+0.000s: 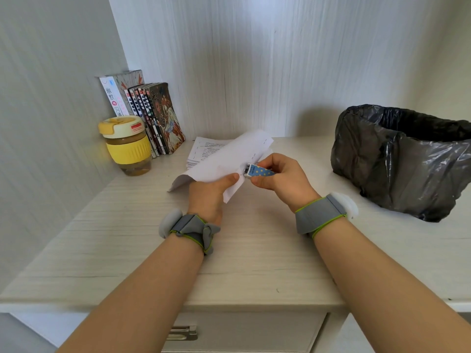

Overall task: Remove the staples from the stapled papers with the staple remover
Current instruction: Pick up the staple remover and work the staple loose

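A pale wood-grain desk (254, 250) bears all items noted. At its right rear stands a bin lined with a crinkled black plastic bag (402, 159). At the left rear, a row of paperback books (153, 115) leans against the wall, with a yellow-lidded glass jar (127, 145) just in front of them. A flat stack of printed white papers (204, 149) lies at the centre rear. Raised above the desk, in front of that stack, is a stapled set of white sheets (229, 159); the left hand (211, 192) grips its lower edge, thumb pressed on top. The right hand (283, 177) has its fingers curled round a blue, yellow-dotted staple remover (258, 171), whose metal tip touches the sheet's edge beside the left thumb.
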Action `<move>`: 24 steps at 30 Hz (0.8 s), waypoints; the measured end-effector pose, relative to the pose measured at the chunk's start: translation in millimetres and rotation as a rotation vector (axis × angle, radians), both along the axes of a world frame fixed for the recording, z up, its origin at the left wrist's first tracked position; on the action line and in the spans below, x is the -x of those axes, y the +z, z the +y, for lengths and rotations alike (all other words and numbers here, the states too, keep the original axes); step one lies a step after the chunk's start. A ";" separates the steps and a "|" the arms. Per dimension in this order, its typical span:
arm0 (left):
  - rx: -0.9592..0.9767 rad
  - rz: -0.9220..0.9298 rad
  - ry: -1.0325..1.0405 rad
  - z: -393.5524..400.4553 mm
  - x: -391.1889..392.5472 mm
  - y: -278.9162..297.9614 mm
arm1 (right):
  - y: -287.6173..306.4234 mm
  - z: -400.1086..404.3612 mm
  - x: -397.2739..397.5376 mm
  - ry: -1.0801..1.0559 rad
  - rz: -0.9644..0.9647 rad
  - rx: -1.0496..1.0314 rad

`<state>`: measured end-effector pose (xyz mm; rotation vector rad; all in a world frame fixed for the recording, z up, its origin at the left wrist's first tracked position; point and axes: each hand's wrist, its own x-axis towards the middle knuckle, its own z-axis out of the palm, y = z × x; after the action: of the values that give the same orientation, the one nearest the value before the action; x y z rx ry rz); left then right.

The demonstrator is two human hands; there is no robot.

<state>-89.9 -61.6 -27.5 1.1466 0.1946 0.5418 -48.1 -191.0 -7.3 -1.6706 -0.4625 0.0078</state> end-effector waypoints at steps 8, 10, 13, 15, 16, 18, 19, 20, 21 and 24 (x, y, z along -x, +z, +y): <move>0.016 -0.014 -0.028 -1.6 2.0 1.7 | 0.7 1.3 0.4 0.023 0.025 0.013; 0.014 -0.013 -0.011 -0.8 1.3 1.7 | 0.9 1.0 0.0 0.019 0.028 0.014; 0.019 -0.006 0.010 0.3 0.1 1.2 | 1.5 0.7 0.3 0.012 0.023 0.020; 0.026 -0.008 0.019 0.4 -0.7 0.8 | 1.5 0.4 0.4 0.007 0.018 0.025; 0.027 -0.007 0.020 0.3 -1.0 0.9 | 1.5 0.4 0.6 0.007 0.016 0.025; 0.029 -0.004 0.022 0.3 -0.9 1.2 | 1.4 0.5 0.8 0.007 0.009 0.030; 0.026 -0.004 0.024 0.2 -0.8 1.3 | 1.3 0.6 0.8 0.006 0.004 0.036; 0.022 -0.003 0.027 0.1 -0.9 1.4 | 1.4 0.7 0.6 0.005 -0.001 0.043; 0.018 -0.001 0.029 -0.3 -0.7 1.4 | 1.2 0.6 0.5 0.004 -0.003 0.048; 0.002 0.012 0.045 -1.3 0.0 2.4 | 1.0 0.2 0.0 0.002 -0.006 0.054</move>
<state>-89.8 -62.8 -25.2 1.1461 0.2311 0.5743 -48.1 -190.7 -6.3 -1.7236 -0.4721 0.0172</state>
